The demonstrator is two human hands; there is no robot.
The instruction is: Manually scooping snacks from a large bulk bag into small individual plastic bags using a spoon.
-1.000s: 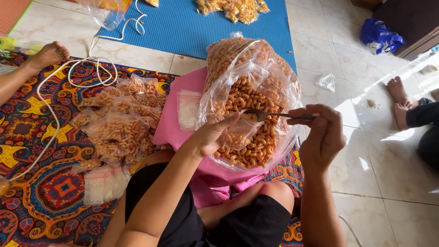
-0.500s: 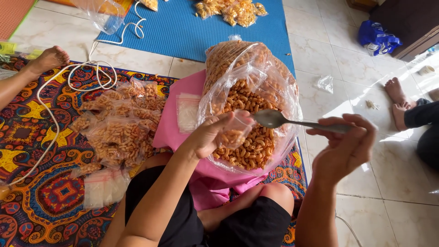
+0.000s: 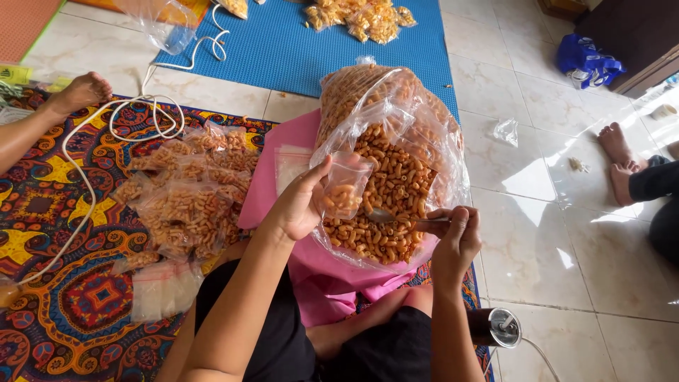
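Left hand: we see our left hand [image 3: 300,205] clamped on a small clear bag [image 3: 344,189], thumb and fingers pinching its upper edge; the bag hangs partly filled with orange curled snacks.
Right hand: our right hand [image 3: 456,237] is closed around the handle of a metal spoon [image 3: 385,216]; the handle is mostly hidden under the fingers, and only the bowl shows.
Spoon: its bowl sits low in the snacks, just beside the bottom of the small bag; we cannot tell whether it is loaded.
Big bag: a large clear sack [image 3: 396,163] of the same snacks lies open on a pink cloth [image 3: 283,177] across our lap; glare on the plastic blurs its far end.
Filled packets: a heap of small packed bags [image 3: 187,194] lies on the patterned mat [image 3: 56,297] to our left, with flat empty bags [image 3: 163,286] nearer us.
Cord: a white cord [image 3: 106,127] loops over the mat; both ends run out of sight.
Other people: a bare foot [image 3: 78,92] at the left edge and two feet [image 3: 622,163] at the right, bodies cut off.
Bottom edge: a dark cylindrical object [image 3: 495,327] by our right knee, too cropped to identify.
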